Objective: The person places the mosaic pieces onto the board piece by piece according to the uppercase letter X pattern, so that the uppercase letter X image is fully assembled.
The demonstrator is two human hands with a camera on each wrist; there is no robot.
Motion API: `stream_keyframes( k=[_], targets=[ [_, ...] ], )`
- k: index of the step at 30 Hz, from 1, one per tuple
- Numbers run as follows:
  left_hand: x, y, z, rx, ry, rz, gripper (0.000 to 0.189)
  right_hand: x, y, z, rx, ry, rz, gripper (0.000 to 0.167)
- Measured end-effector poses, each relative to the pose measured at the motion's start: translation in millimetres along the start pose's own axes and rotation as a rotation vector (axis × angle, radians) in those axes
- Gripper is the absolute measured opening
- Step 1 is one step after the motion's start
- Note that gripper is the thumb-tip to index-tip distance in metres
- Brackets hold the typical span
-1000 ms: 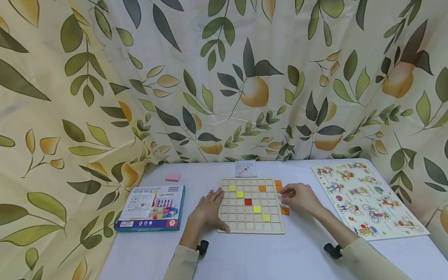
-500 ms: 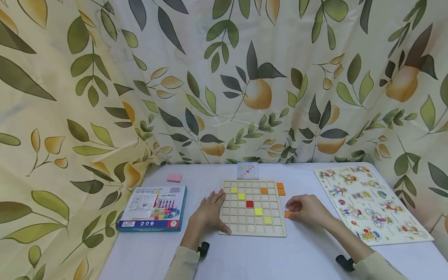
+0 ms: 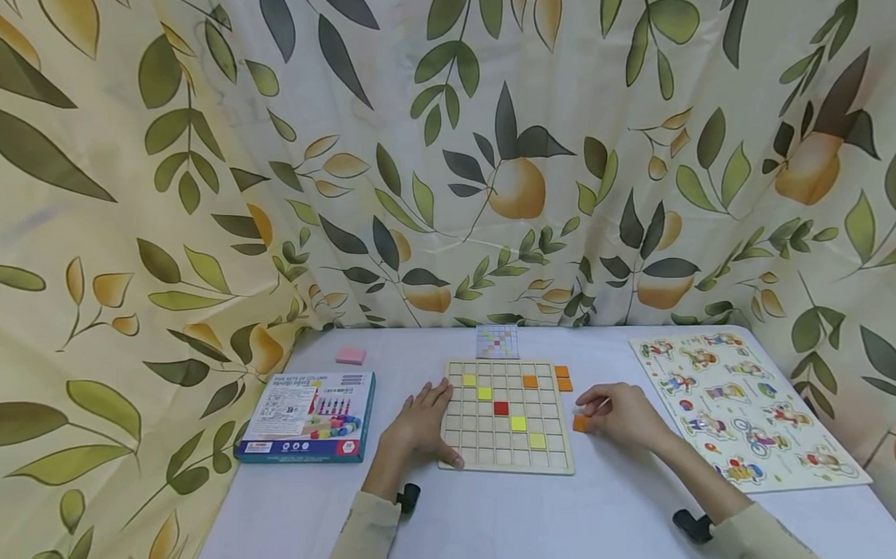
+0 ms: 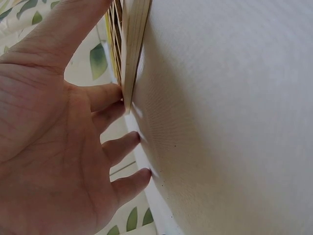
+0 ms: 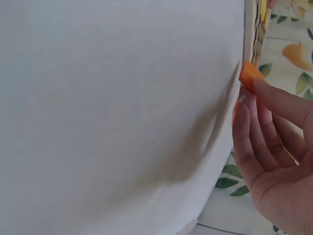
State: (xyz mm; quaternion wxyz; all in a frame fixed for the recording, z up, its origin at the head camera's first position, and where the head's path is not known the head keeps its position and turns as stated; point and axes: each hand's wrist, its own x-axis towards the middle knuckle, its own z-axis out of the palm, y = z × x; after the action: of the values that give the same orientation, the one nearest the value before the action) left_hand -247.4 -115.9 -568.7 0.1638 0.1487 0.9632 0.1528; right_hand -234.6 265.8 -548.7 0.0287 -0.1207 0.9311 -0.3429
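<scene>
The left hand (image 3: 418, 427) rests with spread, nearly straight fingers along the left edge of a wooden grid board (image 3: 474, 447). In the left wrist view its fingertips touch the board's side (image 4: 132, 58). Yellow tiles (image 3: 518, 424), one red tile (image 3: 501, 408) and one orange tile (image 3: 530, 382) sit in the grid. Right of the board, the right hand (image 3: 623, 418) pinches a loose orange tile (image 3: 580, 424), its thumb against the tile in the right wrist view. The tile looks tilted there. Fingers partly hide the grip. More orange tiles (image 3: 563, 379) lie by the board's upper right corner.
A small printed grid card (image 3: 497, 341) stands behind the board. At left are a boxed set (image 3: 307, 417) and a pink block (image 3: 350, 355). A large picture board (image 3: 746, 408) lies at right. A leaf-patterned curtain (image 3: 382, 149) surrounds the white table (image 3: 504, 527).
The right hand has come away from the upper orange tiles to the lower one. That tile has shifted slightly right and tilted with it. The left hand stays put on the board.
</scene>
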Motion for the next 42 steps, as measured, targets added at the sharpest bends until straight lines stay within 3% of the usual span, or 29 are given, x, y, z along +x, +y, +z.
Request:
stream_keyframes(
  k=[6,12,23,30,42],
  targets=[
    [1.5,-0.3,0.1,-0.002,0.004,-0.002,0.141,13.3,-2,-4,0.077,0.061,0.001,0.027],
    [1.7,0.2,0.4,-0.001,-0.006,-0.007,0.140,27.8,-8,3,0.112,0.072,-0.026,0.028],
    [-7.0,5.4,-6.2,-0.007,-0.012,-0.003,0.138,51.2,-25,20,0.138,0.060,-0.028,0.026],
    [-0.5,1.1,-0.1,-0.004,0.007,0.004,0.139,64.3,-35,32,0.173,0.042,-0.019,0.023],
    [-16.9,12.1,-16.7,-0.031,-0.006,0.019,0.132,77.7,-46,50,0.205,-0.012,0.000,0.021]
  ],
)
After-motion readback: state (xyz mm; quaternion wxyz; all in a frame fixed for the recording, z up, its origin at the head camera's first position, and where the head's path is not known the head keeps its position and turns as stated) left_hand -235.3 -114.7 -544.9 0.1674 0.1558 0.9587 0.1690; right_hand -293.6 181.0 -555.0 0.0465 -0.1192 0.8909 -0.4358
